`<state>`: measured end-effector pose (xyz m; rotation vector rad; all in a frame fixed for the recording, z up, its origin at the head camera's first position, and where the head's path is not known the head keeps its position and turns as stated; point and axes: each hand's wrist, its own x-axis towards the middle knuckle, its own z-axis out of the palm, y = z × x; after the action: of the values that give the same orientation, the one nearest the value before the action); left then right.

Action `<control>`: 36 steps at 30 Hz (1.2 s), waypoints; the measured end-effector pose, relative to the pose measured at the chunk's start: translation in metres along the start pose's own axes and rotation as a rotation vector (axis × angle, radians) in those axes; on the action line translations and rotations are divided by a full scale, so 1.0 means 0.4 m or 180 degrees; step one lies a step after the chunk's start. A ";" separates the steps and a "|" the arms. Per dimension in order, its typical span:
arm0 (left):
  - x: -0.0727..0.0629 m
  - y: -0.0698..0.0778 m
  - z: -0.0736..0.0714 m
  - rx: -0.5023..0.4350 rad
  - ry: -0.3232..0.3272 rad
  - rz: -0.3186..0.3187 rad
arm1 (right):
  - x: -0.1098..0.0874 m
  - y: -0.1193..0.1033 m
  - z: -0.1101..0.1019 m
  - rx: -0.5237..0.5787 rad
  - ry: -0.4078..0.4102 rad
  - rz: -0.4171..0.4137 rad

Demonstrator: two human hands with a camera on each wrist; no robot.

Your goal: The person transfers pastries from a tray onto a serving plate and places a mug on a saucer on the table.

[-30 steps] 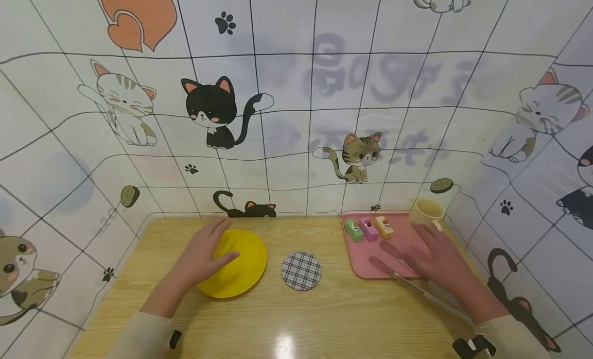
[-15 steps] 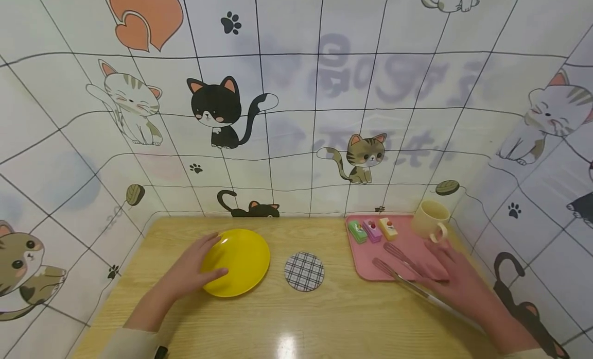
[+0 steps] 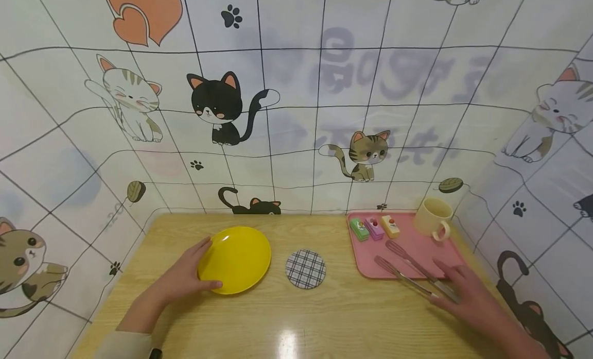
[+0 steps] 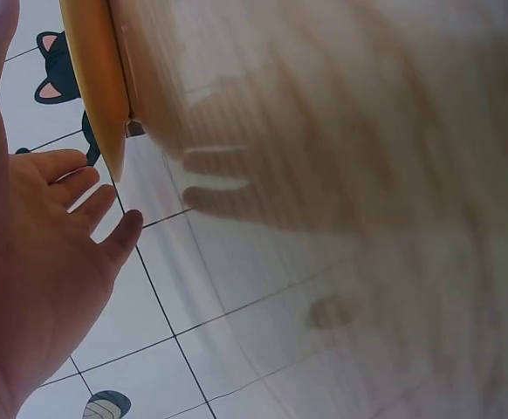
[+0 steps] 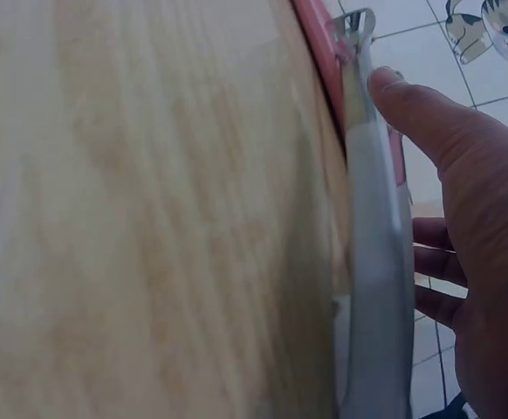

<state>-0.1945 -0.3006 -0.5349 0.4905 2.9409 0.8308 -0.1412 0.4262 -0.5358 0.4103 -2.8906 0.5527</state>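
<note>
**Nothing firmly gripped on either side**

Against the white cat-print wall covering [image 3: 296, 19], I'm working at a pale wood-grain table [image 3: 231, 328]. The pink rectangular tray [image 3: 417, 245] is lying right; the round, glossy yellow plate [image 3: 235, 261], left. My left hand [image 3: 187, 274] is lying spread at the plate's left rim, contact unclear. My right hand [image 3: 468, 294] is straddling, fingers loose, the long silver metal tongs [image 5: 378, 218], which are reaching over the tray's near edge. Squeezing evenly, well back from the tips, should be preventing twist; steadying the plate is probably calling for light thumb pressure. Writing? Faint, mirrored purple lettering [image 3: 407, 73] is showing on the covering, unreadable; I'm spotting no brand.
</note>
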 end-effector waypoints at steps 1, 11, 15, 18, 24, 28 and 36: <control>-0.001 0.000 0.000 -0.0016 -0.0017 -0.0005 | -0.006 0.007 0.003 0.0024 -0.0024 0.0025; -0.011 0.000 0.002 -0.0141 -0.0212 -0.0021 | -0.056 0.052 0.034 0.0138 0.0145 0.0154; -0.013 -0.008 0.006 -0.0114 -0.0233 0.0008 | -0.066 0.055 0.037 0.0146 0.0171 0.0225; -0.014 -0.008 0.006 -0.0107 -0.0270 -0.0001 | -0.068 0.054 0.035 0.0228 0.0175 0.0257; -0.015 0.005 -0.001 -0.0144 -0.0370 -0.0057 | -0.066 0.046 0.028 0.0226 0.0000 0.0468; -0.015 0.013 -0.005 -0.0161 -0.0409 -0.0125 | -0.065 0.042 0.021 0.0250 -0.0159 0.0626; -0.011 0.012 -0.001 -0.0128 -0.0408 -0.0131 | -0.074 0.040 0.025 0.0186 0.0048 0.0496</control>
<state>-0.1890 -0.2985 -0.5324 0.4607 2.8023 0.8199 -0.1190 0.4437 -0.5570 0.1885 -2.9140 0.6622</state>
